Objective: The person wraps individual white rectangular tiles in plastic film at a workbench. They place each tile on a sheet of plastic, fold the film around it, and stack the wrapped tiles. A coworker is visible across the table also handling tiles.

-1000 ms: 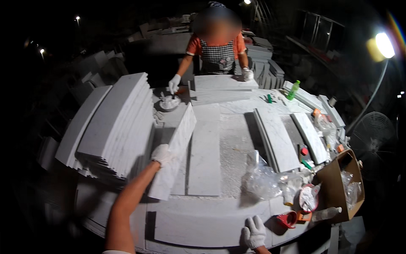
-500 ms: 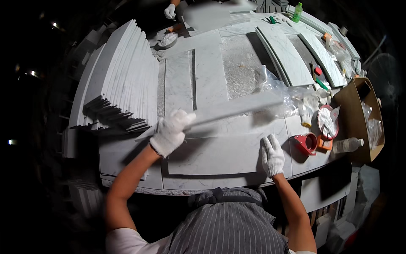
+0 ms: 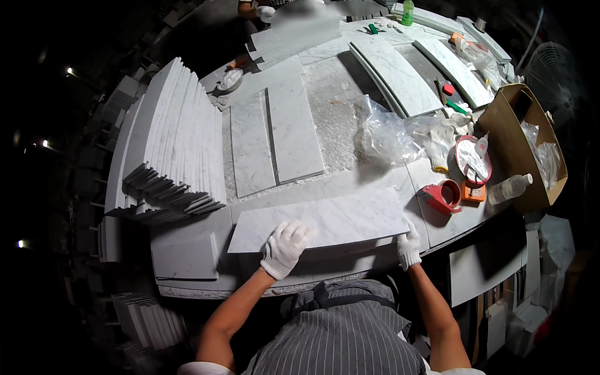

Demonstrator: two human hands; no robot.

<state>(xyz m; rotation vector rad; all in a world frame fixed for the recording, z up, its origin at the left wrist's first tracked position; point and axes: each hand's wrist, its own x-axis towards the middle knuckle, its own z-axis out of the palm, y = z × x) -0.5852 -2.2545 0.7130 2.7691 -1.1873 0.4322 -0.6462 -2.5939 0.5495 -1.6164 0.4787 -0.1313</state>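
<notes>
A long white marble slab [image 3: 325,219] with faint grey veins is held at a tilt above the table's front part, a dark shadow beneath it. My left hand [image 3: 286,249], in a white knit glove, is over its front edge left of the middle, fingers on the upper face; the thumb is hidden. At the slab's right end my right hand [image 3: 409,244], gloved alike, is closed on the corner, its fingers partly behind the stone. Beyond lie two more marble slabs, a left one [image 3: 252,147] and a right one [image 3: 297,119], with a narrow gap between them.
Many upright slabs [image 3: 175,137] are packed at the left. To the right are clear plastic bags [image 3: 387,134], a red tape dispenser [image 3: 442,197], a bowl of white paste [image 3: 473,159], a clear bottle [image 3: 509,189] and a cardboard box [image 3: 519,125]. Another person's gloved hand [image 3: 265,14] shows far off.
The slab has come nearer and turned so its broad face shows. My left hand has shifted right and down along it; my right hand has gone from lying flat to its right end.
</notes>
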